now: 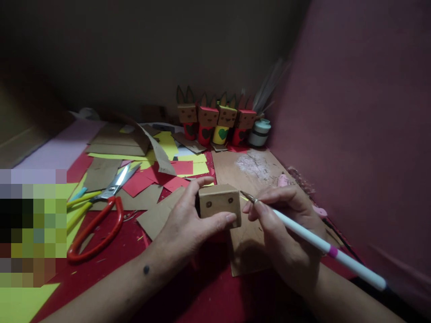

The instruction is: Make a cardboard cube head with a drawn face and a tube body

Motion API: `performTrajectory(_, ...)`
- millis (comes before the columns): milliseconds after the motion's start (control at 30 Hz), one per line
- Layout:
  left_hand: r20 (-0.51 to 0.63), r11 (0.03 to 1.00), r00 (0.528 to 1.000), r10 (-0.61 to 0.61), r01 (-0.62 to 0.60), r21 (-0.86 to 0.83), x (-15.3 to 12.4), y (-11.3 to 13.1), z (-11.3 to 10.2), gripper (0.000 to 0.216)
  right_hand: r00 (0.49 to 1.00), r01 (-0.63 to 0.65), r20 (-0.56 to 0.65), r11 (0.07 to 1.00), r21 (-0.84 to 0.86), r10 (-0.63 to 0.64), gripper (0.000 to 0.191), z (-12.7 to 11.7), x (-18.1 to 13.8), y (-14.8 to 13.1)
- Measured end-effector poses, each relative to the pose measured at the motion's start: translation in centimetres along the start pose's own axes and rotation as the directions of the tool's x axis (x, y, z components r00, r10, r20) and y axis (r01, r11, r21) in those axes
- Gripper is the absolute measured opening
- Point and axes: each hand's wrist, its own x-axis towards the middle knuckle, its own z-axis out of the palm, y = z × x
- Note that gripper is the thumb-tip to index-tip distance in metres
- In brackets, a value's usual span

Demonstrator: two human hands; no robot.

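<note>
White drawing tool point(299, 226) was gripped by the fingers of the right hand point(288, 244); beside its tip, a two-eyed cardboard box point(218, 204) was pinched by the left hand point(185, 222). Face-drawing was apparently underway, steadiness being called for. Eared figures point(226, 117) were ranged beyond.

A: Worktop point(161, 296), left?
B: Red-handled scissors point(109, 194), metal blades pointing toward the back, among cardboard pieces point(101, 172) and red paper scraps point(136, 184)
A: Rear?
B: Four eared figures point(208, 117) in a row: three red-bodied, one yellow. Pale jar point(259, 139), dark band, just beside the rightmost
A: Right?
B: Brown board point(225, 167), whitish patch point(252, 163) on it; pink wall point(363, 112) beyond
</note>
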Motion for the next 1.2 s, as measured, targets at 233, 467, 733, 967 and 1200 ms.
performTrajectory(233, 0.010, 0.999, 0.999, -0.033, 0.033, -0.009, 0.0, 0.2, -0.3, 0.066, 0.997, 0.044, -0.064, 0.998, 0.054, -0.041, 0.011, 0.5, 0.9, 0.5)
performTrajectory(467, 0.049, 0.998, 0.999, -0.016, 0.019, -0.068, 0.3, -0.3, -0.6, 0.072, 0.973, -0.109, 0.196, 0.991, -0.072, 0.121, 0.024, -1.4, 4.2, 0.3)
performTrajectory(733, 0.125, 0.985, 0.992, -0.025, 0.046, -0.164, 1.5, -1.7, -1.1, 0.080, 0.830, -0.358, 0.458, 0.934, -0.003, 0.320, 0.054, -1.2, 5.2, 2.3)
performTrajectory(967, 0.086, 0.991, 0.995, -0.053, 0.063, -0.116, 1.8, -1.7, -1.5, 0.084, 0.752, -0.507, 0.504, 0.861, 0.031, 0.425, 0.054, -0.8, 4.7, 2.9)
performTrajectory(1200, 0.223, 0.946, 0.975, 0.016, 0.057, -0.320, 2.3, -2.6, -1.8, 0.096, 0.801, -0.515, 0.385, 0.855, 0.056, 0.457, 0.044, -1.5, 5.4, 3.1)
